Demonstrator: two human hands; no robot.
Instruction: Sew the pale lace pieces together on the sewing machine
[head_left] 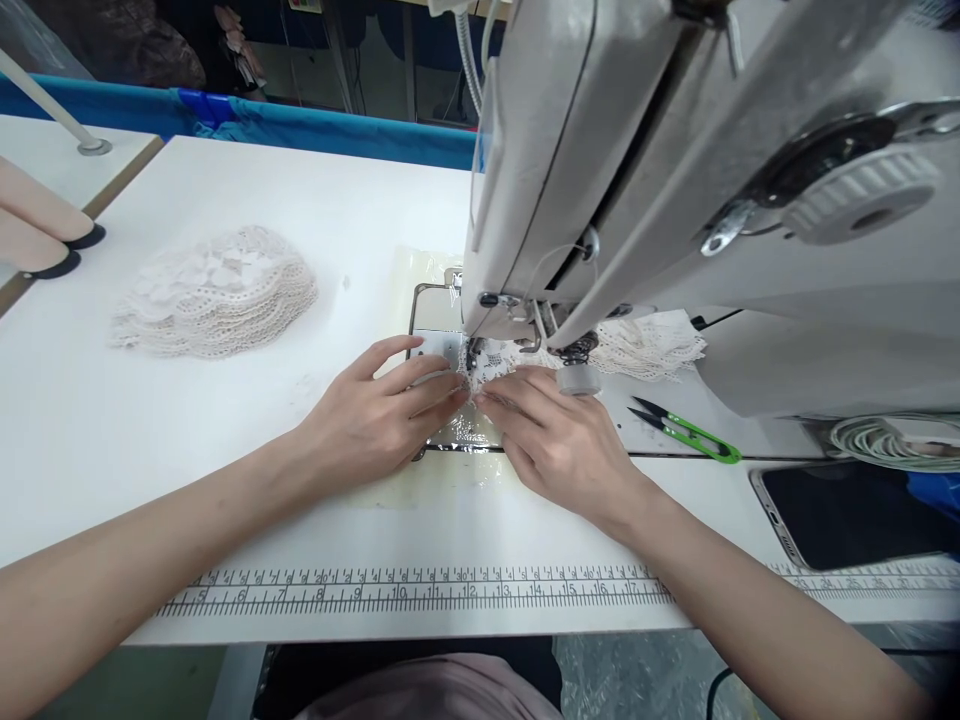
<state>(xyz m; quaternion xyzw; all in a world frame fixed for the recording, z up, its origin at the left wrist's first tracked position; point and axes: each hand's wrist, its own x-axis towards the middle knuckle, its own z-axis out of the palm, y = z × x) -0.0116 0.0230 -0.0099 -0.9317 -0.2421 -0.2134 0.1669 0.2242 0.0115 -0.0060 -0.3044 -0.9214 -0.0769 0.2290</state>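
Observation:
A piece of white lace point(499, 357) lies under the presser foot point(473, 352) of a sewing machine point(540, 170). My left hand point(382, 410) rests at the left of the needle, thumb and fingertips pinching the lace's near edge. From the right, my right hand point(559, 430) has its fingers pressed together on the same lace, close to the left fingertips. Both hands are low on the metal needle plate point(442, 345). The fingers hide much of the lace's near edge.
A stack of lace pieces point(217, 295) lies on the white table at left; more lace point(649, 345) sits behind the needle area. Green thread snips point(686, 430), a phone point(855, 510) and a coiled cord point(892, 440) are at right. A printed ruler point(435, 590) runs along the front edge.

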